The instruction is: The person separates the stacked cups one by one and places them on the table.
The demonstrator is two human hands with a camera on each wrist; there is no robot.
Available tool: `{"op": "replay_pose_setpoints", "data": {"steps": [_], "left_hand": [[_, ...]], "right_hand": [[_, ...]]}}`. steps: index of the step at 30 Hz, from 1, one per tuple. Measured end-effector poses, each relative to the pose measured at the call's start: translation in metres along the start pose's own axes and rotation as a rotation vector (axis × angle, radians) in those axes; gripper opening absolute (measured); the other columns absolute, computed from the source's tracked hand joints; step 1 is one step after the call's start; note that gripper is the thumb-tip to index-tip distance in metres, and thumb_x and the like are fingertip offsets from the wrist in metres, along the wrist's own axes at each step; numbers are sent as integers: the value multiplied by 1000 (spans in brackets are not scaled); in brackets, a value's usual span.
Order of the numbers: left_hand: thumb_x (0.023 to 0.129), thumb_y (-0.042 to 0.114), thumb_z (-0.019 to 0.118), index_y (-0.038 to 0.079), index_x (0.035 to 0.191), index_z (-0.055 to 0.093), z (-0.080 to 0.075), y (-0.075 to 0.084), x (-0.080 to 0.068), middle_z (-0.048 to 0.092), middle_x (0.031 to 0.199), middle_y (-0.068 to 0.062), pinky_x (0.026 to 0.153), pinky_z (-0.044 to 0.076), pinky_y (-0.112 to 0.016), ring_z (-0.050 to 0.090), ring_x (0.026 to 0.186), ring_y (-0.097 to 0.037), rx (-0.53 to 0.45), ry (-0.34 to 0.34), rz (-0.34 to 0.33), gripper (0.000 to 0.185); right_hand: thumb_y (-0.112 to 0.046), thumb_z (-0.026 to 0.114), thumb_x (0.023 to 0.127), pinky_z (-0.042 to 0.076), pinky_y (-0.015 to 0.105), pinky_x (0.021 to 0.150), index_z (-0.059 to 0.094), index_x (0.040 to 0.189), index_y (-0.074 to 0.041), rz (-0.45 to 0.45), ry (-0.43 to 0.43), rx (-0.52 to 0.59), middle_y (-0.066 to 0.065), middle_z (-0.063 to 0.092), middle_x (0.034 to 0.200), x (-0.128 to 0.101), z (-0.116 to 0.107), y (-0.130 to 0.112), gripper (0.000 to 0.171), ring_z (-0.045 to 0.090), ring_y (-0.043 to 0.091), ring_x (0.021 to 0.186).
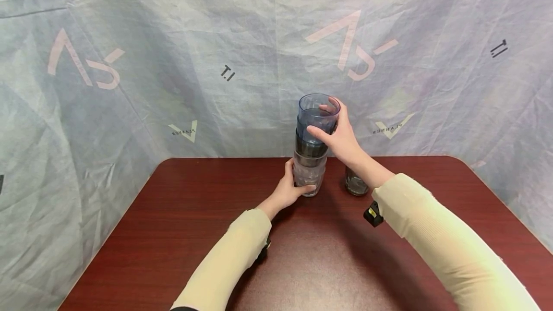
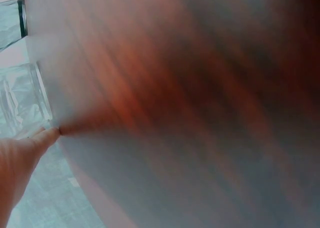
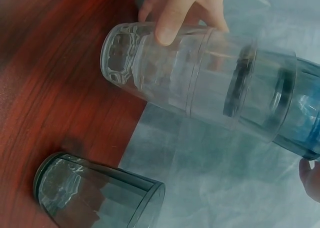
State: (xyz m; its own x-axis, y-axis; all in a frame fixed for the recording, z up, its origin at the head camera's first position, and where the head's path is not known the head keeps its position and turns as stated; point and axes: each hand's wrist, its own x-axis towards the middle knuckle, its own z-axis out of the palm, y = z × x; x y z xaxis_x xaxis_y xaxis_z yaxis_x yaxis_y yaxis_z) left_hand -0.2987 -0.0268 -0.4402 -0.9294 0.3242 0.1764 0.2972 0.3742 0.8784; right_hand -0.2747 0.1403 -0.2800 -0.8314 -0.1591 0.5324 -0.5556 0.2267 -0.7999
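A stack of nested tumblers stands near the back of the table. Clear tumblers [image 1: 307,175] form its lower part, a smoky grey tumbler [image 1: 307,149] sits above them, and a blue tumbler [image 1: 314,121] is on top. Low on the stack, my left hand [image 1: 286,192] grips the bottom clear tumbler, thumb across its near side. My right hand [image 1: 344,137] holds the blue tumbler near its rim from the right. In the right wrist view the clear tumblers [image 3: 165,77] appear sideways, with the left thumb pressed on them. Only part of the left hand [image 2: 20,160] shows in the left wrist view.
A separate smoky grey tumbler [image 1: 356,185] stands right of the stack, partly hidden by my right forearm. The reddish-brown table [image 1: 207,205] has rounded back corners. A grey printed cloth [image 1: 255,109] hangs behind it.
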Motion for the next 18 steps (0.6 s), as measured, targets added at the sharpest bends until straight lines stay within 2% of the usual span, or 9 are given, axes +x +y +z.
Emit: {"op": "replay_pose_setpoints", "data": {"steps": [3, 10, 18], "left_hand": [[85, 24, 78, 19, 147, 12, 0, 2, -1, 37, 146, -14, 107, 33, -42, 40, 133, -26, 9, -3, -10, 91], [85, 22, 78, 19, 147, 13, 0, 1, -1, 36, 147, -14, 107, 33, -42, 40, 133, -27, 7, -4, 5, 90], [84, 21, 79, 18, 147, 13, 0, 0, -1, 39, 145, -16, 107, 34, -42, 40, 133, -28, -9, 1, 15, 90]], "right_hand": [[-1, 67, 87, 28, 49, 108, 13, 148, 5, -9, 0, -9, 28, 37, 144, -3, 1, -11, 81, 35, 37, 134], [1, 68, 86, 29, 50, 107, 15, 147, 6, -41, 20, -37, 28, 39, 142, -4, 3, -13, 81, 38, 39, 130], [2, 67, 85, 28, 47, 108, 15, 147, 7, -51, 78, 16, 28, 38, 143, -1, 3, -21, 80, 36, 36, 134]]}}
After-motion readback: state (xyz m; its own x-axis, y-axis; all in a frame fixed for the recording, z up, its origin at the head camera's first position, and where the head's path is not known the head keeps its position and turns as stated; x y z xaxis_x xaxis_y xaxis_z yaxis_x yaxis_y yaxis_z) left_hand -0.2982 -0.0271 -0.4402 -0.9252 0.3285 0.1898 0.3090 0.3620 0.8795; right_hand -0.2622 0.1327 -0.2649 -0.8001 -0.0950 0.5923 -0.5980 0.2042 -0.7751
